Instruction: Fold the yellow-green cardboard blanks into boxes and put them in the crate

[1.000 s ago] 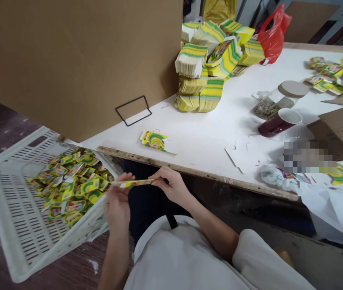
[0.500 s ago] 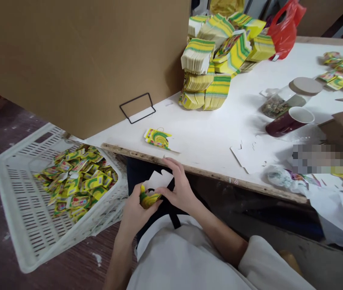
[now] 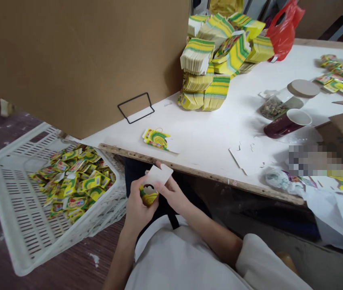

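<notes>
Both hands point(image 3: 135, 206) point(image 3: 174, 196) hold the yellow carton point(image 3: 149, 199); it sits between them.

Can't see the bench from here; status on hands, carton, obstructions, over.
Left hand gripping yellow carton. Right hand holding white card. Both near table edge. Nothing visibly blocking them.

Left hand point(image 3: 137, 203) curled, right hand point(image 3: 173, 194) just beside it, pinching, both bare forearms point(image 3: 215, 233) angled inward.
</notes>
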Available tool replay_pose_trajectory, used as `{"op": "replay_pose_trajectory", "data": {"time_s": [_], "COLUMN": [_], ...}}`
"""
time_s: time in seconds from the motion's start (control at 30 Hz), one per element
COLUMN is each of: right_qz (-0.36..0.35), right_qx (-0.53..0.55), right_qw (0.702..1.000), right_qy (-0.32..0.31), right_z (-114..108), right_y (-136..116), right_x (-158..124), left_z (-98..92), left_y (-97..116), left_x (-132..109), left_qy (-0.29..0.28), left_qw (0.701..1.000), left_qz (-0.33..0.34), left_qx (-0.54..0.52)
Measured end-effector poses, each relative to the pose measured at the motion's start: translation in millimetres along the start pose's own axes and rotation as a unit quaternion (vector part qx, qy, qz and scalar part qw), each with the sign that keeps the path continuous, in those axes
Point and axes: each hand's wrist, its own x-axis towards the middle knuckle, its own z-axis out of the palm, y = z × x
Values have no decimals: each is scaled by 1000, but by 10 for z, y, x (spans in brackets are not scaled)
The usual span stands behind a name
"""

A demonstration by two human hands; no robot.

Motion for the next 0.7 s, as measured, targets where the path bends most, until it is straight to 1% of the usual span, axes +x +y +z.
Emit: {"op": "replay_pose_trajectory", "data": {"time_s": [0.07, 0.1, 0.13, 0.2, 0.23, 0.27, 0.3, 0.37, 0.4, 0.43, 0.47, 0.53, 0.57, 0.6, 0.7], "right_qz": [52, 63, 65, 42, 22, -3, -30, -88, -117, -143, -164, -181, -179, -169, -134], "right_qx": [-24, -33, -45, -95, -135, -180, -223, -287, -303, -311, -314, -326, -340, -361, -424], "right_qw": [995, 992, 989, 983, 979, 971, 961, 940, 934, 931, 930, 927, 922, 916, 886], "right_qy": [-77, -106, -126, -148, -154, -157, -159, -160, -150, -130, -101, -49, -44, -57, -134], "right_z": [-52, -72, -87, -93, -85, -74, -60, -42, -44, -54, -72, -125, -155, -184, -265], "right_y": [-46, -61, -71, -74, -67, -58, -46, -23, -16, -12, -14, -34, -50, -69, -146], "right_x": [-1, -5, -12, -36, -50, -65, -78, -92, -91, -85, -74, -46, -31, -18, 19], "left_z": [1, 6, 14, 43, 63, 85, 108, 140, 142, 133, 111, 37, -7, -53, -167], "left_y": [-18, -25, -31, -46, -58, -77, -101, -160, -191, -219, -242, -269, -273, -271, -242], "left_x": [-14, -30, -50, -96, -117, -134, -144, -145, -138, -129, -120, -110, -109, -111, -111], "left_qy": [-8, -17, -33, -72, -87, -89, -78, -22, 9, 31, 41, 27, 9, -8, -42], "left_qw": [999, 999, 999, 997, 996, 995, 995, 999, 1000, 999, 998, 997, 997, 997, 996], "left_qz": [42, 48, 41, -6, -32, -48, -51, -26, -9, 2, 6, -14, -30, -46, -71], "left_qx": [-2, -4, -6, -14, -19, -24, -26, -12, 5, 24, 45, 72, 73, 68, 47]}}
